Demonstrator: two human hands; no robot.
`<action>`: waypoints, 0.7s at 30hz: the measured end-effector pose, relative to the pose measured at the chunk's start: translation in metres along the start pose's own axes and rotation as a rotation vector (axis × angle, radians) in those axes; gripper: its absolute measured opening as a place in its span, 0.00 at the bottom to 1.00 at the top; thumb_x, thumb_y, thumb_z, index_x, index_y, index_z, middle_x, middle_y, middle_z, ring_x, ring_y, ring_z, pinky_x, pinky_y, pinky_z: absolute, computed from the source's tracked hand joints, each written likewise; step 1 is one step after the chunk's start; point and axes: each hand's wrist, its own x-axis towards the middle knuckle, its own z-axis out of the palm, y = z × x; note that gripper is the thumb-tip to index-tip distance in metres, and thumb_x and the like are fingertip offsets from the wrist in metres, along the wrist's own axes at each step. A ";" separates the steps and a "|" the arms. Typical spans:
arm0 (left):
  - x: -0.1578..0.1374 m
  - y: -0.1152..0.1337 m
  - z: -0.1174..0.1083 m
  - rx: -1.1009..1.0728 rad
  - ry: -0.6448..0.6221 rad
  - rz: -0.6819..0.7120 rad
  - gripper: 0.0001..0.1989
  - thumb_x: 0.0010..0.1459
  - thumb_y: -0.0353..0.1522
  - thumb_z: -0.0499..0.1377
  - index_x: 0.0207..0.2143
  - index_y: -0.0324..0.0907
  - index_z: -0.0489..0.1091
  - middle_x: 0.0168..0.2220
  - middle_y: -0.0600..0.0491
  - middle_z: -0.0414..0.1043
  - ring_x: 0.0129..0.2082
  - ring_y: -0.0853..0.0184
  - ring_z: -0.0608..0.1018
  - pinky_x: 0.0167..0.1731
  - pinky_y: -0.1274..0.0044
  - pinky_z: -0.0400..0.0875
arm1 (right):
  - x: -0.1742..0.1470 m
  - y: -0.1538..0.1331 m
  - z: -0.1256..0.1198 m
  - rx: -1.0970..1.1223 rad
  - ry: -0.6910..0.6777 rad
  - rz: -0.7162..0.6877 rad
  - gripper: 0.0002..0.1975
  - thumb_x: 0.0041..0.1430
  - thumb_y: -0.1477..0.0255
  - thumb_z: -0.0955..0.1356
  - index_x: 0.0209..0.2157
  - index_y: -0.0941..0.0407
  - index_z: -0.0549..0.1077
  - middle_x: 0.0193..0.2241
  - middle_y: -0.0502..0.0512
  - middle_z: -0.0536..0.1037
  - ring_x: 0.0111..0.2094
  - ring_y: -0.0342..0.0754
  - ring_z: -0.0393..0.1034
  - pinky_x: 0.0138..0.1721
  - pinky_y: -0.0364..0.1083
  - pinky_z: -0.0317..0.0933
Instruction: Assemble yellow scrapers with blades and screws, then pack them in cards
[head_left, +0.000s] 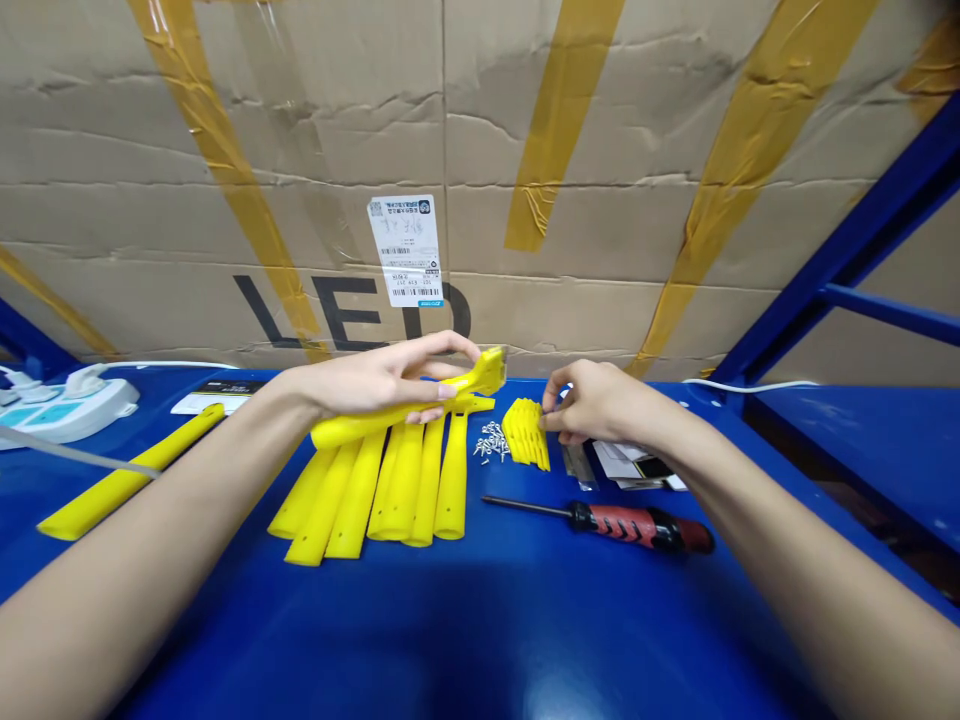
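Yellow handle [360, 422] in the left hand [379, 382], right hand [589, 402] at the stacked plates [527, 434]

The left hand closes thumb and fingers around the handle, above a row of similar handles [394, 495] towards the bench's [375, 640] far edge. Its angled head points right, presumably to leave that end free. The right thumb and fingers bend nearly together at the right side of the stacked plates. Small screws [491, 442] lie just left of the plates and the screwdriver [630, 524] nearer the bench's near edge, probably for easy reach; its grip end faces the right edge, which would suit a right hand.

Whether the right fingers have hold of a plate, I cannot tell. The held handle and left hand hide the far ends of most of the row. The shiny tip of the angled head is hard to make out, flat packets [630, 466] are partly covered by the right forearm, and the bench's near edge is cut off.
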 end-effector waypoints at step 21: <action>0.001 -0.019 -0.006 -0.775 0.060 -0.227 0.27 0.62 0.26 0.63 0.61 0.48 0.61 0.32 0.53 0.73 0.23 0.75 0.70 0.26 0.81 0.66 | -0.008 -0.013 0.017 -0.208 -0.027 -0.621 0.06 0.50 0.80 0.69 0.27 0.54 0.71 0.26 0.47 0.78 0.26 0.42 0.67 0.30 0.43 0.54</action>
